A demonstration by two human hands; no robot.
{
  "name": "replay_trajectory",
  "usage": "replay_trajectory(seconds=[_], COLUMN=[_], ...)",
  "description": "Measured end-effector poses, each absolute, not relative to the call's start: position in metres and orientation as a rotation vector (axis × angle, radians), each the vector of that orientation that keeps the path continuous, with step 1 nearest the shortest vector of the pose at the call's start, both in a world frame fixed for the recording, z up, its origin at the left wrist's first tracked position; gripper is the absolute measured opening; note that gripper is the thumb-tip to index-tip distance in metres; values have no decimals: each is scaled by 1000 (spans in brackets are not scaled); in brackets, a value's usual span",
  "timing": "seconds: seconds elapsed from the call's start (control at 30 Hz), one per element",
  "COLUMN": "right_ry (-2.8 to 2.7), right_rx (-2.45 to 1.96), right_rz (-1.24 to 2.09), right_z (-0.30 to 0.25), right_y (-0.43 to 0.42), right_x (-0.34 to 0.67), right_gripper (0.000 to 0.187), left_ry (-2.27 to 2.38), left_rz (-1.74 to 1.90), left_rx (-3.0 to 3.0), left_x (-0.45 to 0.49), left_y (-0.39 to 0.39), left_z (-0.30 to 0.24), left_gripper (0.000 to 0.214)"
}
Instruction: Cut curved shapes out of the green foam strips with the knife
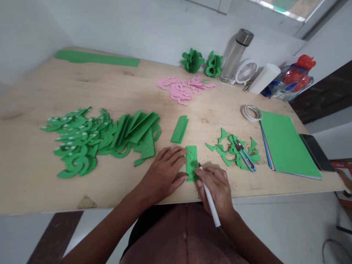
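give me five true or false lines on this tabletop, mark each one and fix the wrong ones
1. The right hand holds a white pen. True.
2. The left hand rests on the pink cutouts. False: it touches the edge of a small green sheet.
3. The blue snips lie on green scraps. True.
4. The tape roll sits in the middle of the pink cutouts. False: it lies by a corner of the stacked sheets.
5. A clear bottle stands beside a small fan. True.
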State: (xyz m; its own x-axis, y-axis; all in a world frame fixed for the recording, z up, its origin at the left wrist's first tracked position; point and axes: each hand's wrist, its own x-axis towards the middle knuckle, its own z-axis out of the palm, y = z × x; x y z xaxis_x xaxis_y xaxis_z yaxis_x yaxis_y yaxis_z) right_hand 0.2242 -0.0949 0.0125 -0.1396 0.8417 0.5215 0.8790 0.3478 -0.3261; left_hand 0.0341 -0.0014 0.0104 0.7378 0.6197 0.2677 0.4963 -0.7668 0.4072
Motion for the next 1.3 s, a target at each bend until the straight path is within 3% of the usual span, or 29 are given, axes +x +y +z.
replay_trajectory(seconds=[0.33,0.77,1.3], right_ry=[-1938,-1435,-1539], right_rx=[-1509,-1477,-1518], right_rz=[-11,679,481], right_z=[18,29,19], right_y=[-94,-53,-43], right_x=[222,222,215], right_gripper=[27,15,10], left_ry=[869,883,890], left_rz=[582,600,644], left_rx=[2613,2583,2593], left_x=[33,33,32], left_y=[0,-1,0], left_z=[9,4,0], left_gripper=[24,23,28])
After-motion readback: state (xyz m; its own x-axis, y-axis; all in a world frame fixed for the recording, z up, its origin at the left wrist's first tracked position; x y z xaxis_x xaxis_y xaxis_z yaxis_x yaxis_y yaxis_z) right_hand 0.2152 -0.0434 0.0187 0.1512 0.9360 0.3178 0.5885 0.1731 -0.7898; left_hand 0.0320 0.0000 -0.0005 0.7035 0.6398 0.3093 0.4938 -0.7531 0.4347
